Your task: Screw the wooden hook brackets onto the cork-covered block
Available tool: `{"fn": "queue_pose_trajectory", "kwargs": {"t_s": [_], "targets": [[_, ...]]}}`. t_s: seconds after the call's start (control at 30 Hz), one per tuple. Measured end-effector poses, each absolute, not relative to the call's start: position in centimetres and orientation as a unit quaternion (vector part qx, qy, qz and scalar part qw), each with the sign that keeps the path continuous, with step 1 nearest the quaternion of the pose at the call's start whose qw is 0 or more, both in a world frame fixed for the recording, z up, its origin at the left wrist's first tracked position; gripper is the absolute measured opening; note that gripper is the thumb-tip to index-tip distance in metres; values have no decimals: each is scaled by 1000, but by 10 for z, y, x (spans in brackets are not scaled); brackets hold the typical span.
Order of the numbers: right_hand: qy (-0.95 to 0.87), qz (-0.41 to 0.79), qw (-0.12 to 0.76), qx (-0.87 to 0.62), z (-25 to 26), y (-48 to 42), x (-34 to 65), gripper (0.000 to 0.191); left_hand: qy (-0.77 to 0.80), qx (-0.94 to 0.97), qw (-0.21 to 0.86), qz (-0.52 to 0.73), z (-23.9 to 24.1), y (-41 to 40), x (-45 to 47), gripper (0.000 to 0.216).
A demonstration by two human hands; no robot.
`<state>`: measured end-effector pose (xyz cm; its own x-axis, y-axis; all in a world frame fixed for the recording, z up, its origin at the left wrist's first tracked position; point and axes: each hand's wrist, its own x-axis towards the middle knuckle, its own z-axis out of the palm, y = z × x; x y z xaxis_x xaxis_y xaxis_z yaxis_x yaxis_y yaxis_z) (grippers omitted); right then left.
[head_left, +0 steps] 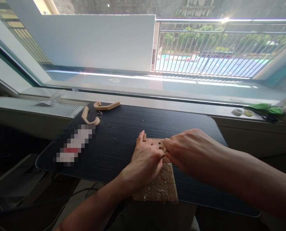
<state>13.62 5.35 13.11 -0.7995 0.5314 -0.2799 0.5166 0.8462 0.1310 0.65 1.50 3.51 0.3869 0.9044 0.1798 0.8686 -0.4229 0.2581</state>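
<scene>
My left hand is closed over a light wooden piece with a dark hole in it, its thumb and fingers pressing the piece down. My right hand is pinched at the right end of that piece, close against the left fingers; what sits between its fingertips is hidden. Under both hands lies a brown board with a scuffed, shiny surface, at the near edge of the dark table. Much of the wooden piece is covered by the hands.
Two hook-shaped wooden pieces, one behind and one in front, lie at the table's far left. Several small screws are between them. A blurred-out packet lies nearer. Tape rolls and a green cloth rest on the windowsill.
</scene>
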Motion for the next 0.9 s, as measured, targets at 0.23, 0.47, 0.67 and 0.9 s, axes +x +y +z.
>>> {"fn": "queue_pose_trajectory", "kwargs": {"t_s": [0.23,0.47,0.67,0.9], "targets": [[941,-18,157,298,151,52,140,9,537,825,57,167,39,12,6,11],[952,-57,141,267,146,48,135,15,540,826,66,149,36,14,7,15],[962,-26,99,252,132,50,136,13,540,823,72,160,35,16,7,15],[960,34,68,269,135,49,139,6,536,826,55,168,37,14,6,12]]}}
